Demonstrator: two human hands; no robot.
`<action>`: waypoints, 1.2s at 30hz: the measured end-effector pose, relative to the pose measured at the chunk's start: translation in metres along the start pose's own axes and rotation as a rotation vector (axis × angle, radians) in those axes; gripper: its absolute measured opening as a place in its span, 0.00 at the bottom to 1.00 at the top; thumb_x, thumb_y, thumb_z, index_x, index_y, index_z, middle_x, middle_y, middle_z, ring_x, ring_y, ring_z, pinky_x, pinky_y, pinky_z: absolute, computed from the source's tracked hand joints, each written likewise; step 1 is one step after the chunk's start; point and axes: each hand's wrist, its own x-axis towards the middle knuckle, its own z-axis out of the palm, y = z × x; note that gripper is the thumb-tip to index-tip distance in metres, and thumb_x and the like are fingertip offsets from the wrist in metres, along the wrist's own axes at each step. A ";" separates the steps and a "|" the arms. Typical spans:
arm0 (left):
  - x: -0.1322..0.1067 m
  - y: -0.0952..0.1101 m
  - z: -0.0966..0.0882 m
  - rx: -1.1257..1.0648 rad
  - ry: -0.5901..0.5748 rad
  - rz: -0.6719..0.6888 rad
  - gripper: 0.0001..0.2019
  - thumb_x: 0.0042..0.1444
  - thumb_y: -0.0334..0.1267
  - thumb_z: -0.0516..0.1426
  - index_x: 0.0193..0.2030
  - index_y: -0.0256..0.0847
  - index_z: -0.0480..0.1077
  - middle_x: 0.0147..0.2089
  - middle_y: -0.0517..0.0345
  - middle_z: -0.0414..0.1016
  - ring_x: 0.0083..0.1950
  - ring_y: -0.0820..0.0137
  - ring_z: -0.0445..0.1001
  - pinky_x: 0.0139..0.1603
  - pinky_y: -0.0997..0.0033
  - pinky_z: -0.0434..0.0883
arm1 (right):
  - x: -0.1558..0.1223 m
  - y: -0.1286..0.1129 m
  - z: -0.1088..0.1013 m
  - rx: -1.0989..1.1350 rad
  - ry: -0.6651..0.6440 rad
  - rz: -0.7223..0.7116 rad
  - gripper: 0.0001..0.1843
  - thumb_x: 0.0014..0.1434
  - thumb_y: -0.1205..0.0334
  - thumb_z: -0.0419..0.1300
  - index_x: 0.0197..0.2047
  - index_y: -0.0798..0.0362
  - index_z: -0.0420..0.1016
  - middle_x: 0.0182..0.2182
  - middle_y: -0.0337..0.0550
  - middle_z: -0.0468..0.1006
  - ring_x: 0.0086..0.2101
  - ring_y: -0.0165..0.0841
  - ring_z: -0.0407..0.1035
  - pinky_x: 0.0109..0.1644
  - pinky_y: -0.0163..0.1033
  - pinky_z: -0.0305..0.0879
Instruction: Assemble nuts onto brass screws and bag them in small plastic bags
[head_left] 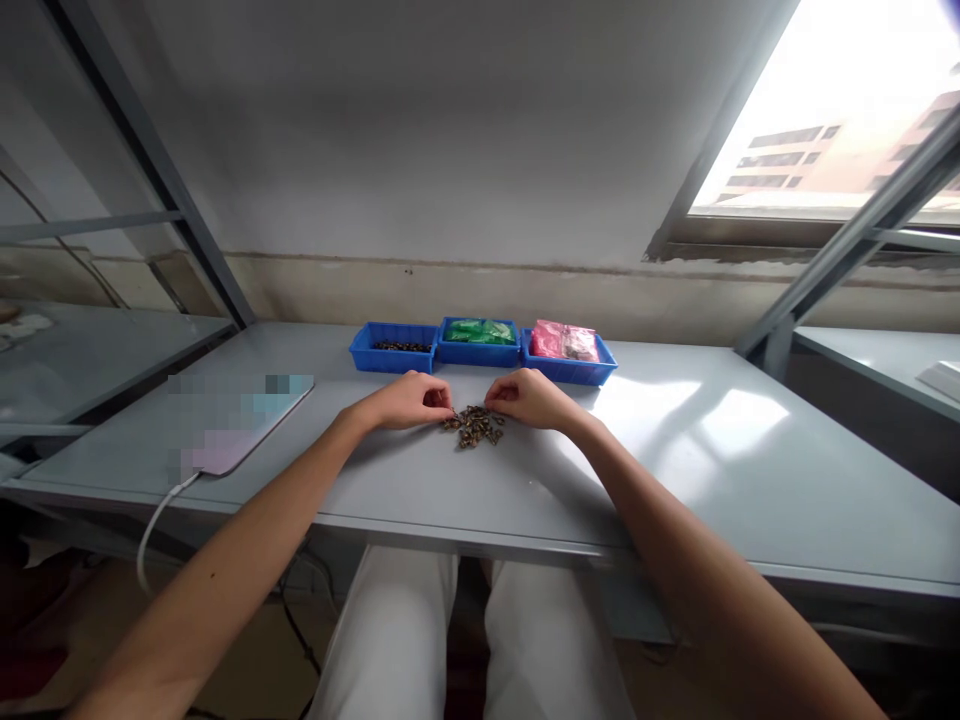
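Through the head camera I look down on a smooth, pale grey tabletop (420,490), where a loose heap of small, brass-and-dark metal pieces (474,430) lies between my two bare hands, nearer the front edge than the bins behind. The pieces are too small for me to make out their exact shape.

My left hand (409,402) comes in at the heap's left side, its fingers curled and thumb drawn in close, the tips at the outermost pieces. My right hand (534,398) mirrors it at the upper right, fingers bent toward the thumb with the tips just beside the heap. In both I see little gap between the tips, but I cannot tell whether either grips a piece.

Behind the hands stand three shallow, rectangular blue plastic bins in a row. The left bin (390,361) holds small dark pieces (401,347); the middle bin (480,354) holds shiny green plastic packets (480,330); the right bin (577,375), set at a slight angle, holds pink plastic packets (550,340).

Toward the left of the tabletop I have a flat, partly blurred-out slab (255,430) with a white cable (154,520) running from its near end over the edge. Sunlight falls in bright patches on the right.
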 end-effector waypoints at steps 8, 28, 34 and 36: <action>0.000 0.002 0.000 0.031 0.003 -0.002 0.13 0.56 0.47 0.57 0.33 0.41 0.76 0.30 0.57 0.78 0.31 0.68 0.72 0.31 0.72 0.62 | 0.001 -0.001 0.002 0.287 0.083 0.032 0.08 0.56 0.60 0.61 0.33 0.55 0.79 0.29 0.45 0.79 0.31 0.35 0.73 0.36 0.38 0.68; 0.000 0.004 -0.003 0.079 -0.051 -0.049 0.11 0.52 0.46 0.60 0.34 0.40 0.76 0.34 0.56 0.79 0.35 0.67 0.73 0.34 0.72 0.64 | 0.000 -0.014 0.003 1.065 0.131 0.222 0.15 0.54 0.52 0.67 0.31 0.55 0.70 0.30 0.44 0.74 0.29 0.28 0.67 0.36 0.37 0.65; 0.000 0.002 -0.005 0.117 -0.013 -0.117 0.14 0.51 0.50 0.60 0.34 0.41 0.75 0.33 0.56 0.79 0.34 0.67 0.73 0.33 0.71 0.64 | 0.001 -0.014 0.004 1.091 0.123 0.233 0.15 0.54 0.52 0.67 0.31 0.55 0.71 0.30 0.44 0.75 0.29 0.28 0.66 0.35 0.37 0.64; -0.001 0.000 -0.006 0.137 -0.007 -0.141 0.14 0.51 0.50 0.60 0.32 0.41 0.76 0.32 0.56 0.78 0.34 0.66 0.73 0.32 0.71 0.63 | 0.001 -0.012 0.004 1.092 0.115 0.226 0.15 0.54 0.52 0.67 0.32 0.55 0.71 0.31 0.44 0.75 0.29 0.28 0.67 0.36 0.37 0.64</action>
